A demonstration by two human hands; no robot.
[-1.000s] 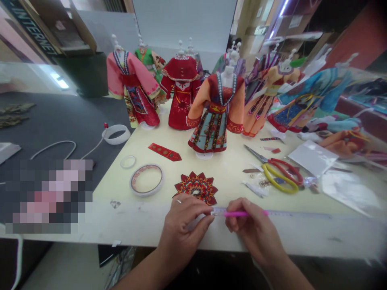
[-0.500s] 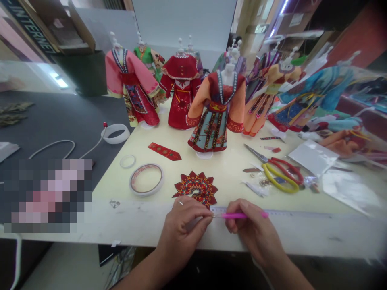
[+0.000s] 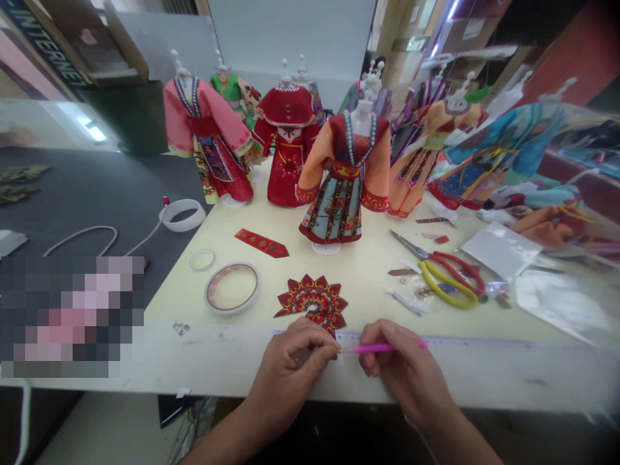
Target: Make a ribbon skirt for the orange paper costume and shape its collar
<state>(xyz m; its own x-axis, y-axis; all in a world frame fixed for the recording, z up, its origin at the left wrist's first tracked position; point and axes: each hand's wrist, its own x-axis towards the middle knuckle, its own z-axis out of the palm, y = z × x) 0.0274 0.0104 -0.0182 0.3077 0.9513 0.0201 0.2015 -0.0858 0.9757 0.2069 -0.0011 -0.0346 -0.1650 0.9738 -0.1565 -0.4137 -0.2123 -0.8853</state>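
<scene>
My right hand [image 3: 400, 358] grips a thin pink pen-shaped tool [image 3: 375, 347] with a clear or pale tip pointing left. Thumb and index finger of my left hand [image 3: 295, 361] are pinched together at that tip; whatever lies between them is too small to make out. Just beyond my left hand, a dark red patterned fabric piece [image 3: 312, 294] with a petal-like edge lies flat, its lower part hidden by my fingers. A transparent ruler [image 3: 450, 342] runs along the table behind both hands. Farther off lies a red pointed fabric strip [image 3: 261, 243].
Miniature costumes on stands, including an orange-sleeved one [image 3: 346, 181], line the back. To the left are a tape roll [image 3: 233, 289] and a small ring [image 3: 202, 259]. Scissors [image 3: 448, 274] with red and yellow handles, scraps and a white card [image 3: 501, 252] lie right.
The view has shifted slightly. My hands stay almost in place, the pink tool's tip still at my left fingertips.
</scene>
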